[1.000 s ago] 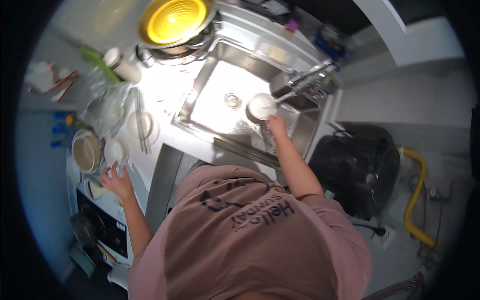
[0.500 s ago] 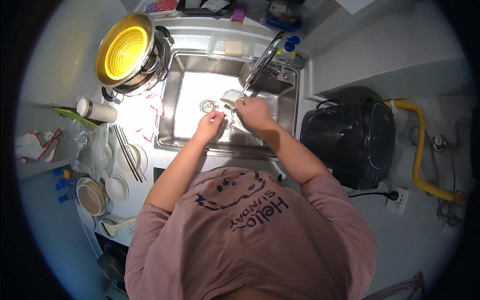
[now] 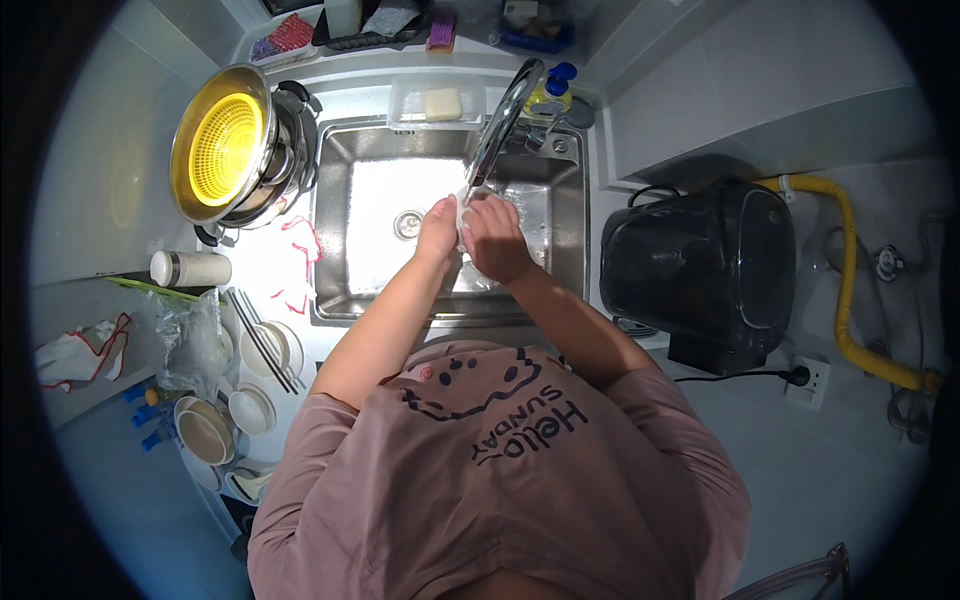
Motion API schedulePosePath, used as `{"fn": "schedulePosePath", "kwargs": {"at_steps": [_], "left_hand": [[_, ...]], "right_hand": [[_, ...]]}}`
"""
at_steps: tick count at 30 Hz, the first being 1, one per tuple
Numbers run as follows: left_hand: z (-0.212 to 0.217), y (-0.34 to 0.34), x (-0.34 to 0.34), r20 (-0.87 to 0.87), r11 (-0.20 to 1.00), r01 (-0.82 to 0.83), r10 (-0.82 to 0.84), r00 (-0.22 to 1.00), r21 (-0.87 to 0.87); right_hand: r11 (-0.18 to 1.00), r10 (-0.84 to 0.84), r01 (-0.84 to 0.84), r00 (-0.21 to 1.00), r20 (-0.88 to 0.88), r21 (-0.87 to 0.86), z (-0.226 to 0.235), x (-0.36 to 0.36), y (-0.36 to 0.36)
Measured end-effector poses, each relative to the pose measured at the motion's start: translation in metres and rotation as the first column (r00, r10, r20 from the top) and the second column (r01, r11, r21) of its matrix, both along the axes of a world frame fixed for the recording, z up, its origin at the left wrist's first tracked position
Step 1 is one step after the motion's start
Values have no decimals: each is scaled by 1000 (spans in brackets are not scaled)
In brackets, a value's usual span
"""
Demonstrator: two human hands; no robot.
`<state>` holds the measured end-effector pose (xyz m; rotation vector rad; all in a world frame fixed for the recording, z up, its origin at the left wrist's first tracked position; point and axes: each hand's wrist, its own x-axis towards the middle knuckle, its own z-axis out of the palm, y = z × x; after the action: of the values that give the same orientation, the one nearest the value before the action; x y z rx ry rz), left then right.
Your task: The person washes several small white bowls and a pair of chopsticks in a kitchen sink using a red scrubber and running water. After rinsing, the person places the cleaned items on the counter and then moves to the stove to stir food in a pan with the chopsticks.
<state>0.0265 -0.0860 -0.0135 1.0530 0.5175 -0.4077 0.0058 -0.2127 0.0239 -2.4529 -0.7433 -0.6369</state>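
Note:
Over the steel sink, my two hands meet beneath the spout of the chrome faucet. Between them is a small pale dish, mostly covered by my fingers, so its full shape is hidden. My left hand grips its left side with the thumb up along it. The fingers of my right hand are bent over its right side. To the left of both hands lies the round drain.
A soap bar sits in a clear tray behind the sink, beside a yellow bottle. At left are a yellow colander in a steel bowl, a red-edged cloth, chopsticks and stacked bowls. A black appliance stands at right.
My left hand has moved up and right onto the dish, which only my right hand held before. The dish is now upright between both hands, and the view has shifted slightly.

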Motion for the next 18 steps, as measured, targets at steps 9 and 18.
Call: {"fn": "schedulePosePath", "kwargs": {"at_steps": [9,18], "left_hand": [[17,14,-16,402,435,-136,-608,685,890],[34,63,-34,112,40,-204,-928,356,978]], "right_hand": [[509,361,837,4,-933,201,-32,48,23],[487,522,723,208,-827,489,-24,45,-1]]}}
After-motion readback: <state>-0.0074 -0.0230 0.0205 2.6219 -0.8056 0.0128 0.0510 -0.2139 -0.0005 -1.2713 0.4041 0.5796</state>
